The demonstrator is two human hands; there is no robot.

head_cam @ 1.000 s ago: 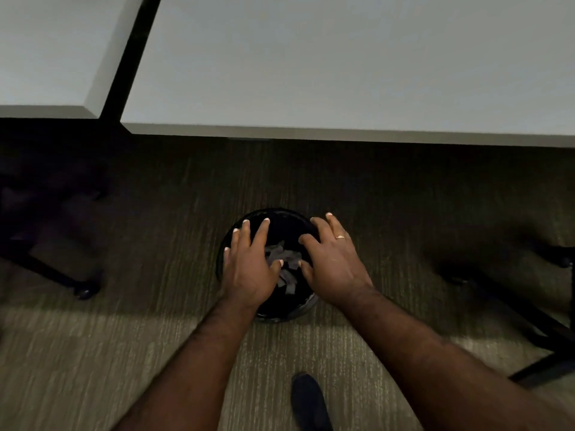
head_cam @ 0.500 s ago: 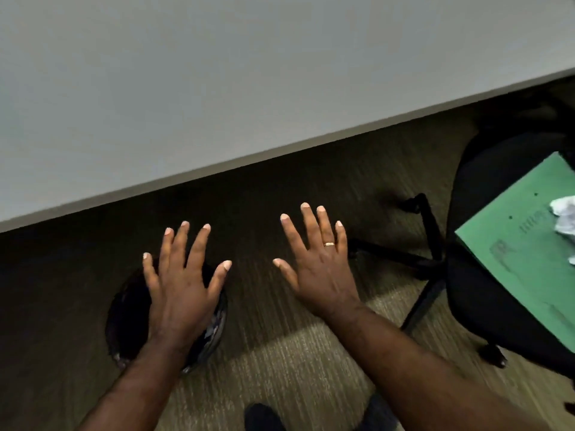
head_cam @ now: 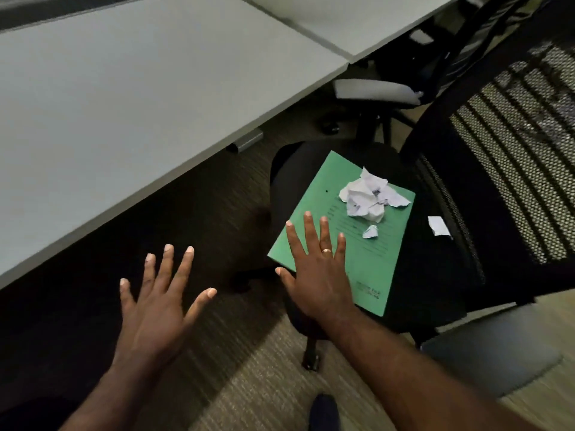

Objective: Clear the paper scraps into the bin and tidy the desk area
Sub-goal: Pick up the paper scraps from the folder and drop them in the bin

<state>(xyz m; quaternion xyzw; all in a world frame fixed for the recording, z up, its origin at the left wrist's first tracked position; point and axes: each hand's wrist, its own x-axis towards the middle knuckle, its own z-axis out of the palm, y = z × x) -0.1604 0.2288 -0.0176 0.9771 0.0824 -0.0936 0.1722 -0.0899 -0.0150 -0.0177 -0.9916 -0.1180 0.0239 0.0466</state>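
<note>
A green folder (head_cam: 367, 265) lies on the seat of a black mesh office chair (head_cam: 441, 275). On the folder sits a crumpled wad of white paper (head_cam: 370, 197), with a small scrap (head_cam: 370, 232) just below it. Another white scrap (head_cam: 438, 226) rests on the seat to the right of the folder. My right hand (head_cam: 314, 275) hovers flat with fingers spread over the folder's near left corner, holding nothing. My left hand (head_cam: 155, 306) is spread open above the carpet, to the left of the chair. The bin is out of view.
A grey desk (head_cam: 124, 88) fills the upper left, its edge running diagonally above the carpet (head_cam: 264, 384). A second desk (head_cam: 357, 20) adjoins it at the top right. Another chair's base (head_cam: 373, 126) stands behind the seat. A dark shoe (head_cam: 323, 412) shows at the bottom edge.
The view has swung right from the black bin to the chair. Both open hands have left the bin, and the right one now reaches over the green folder.
</note>
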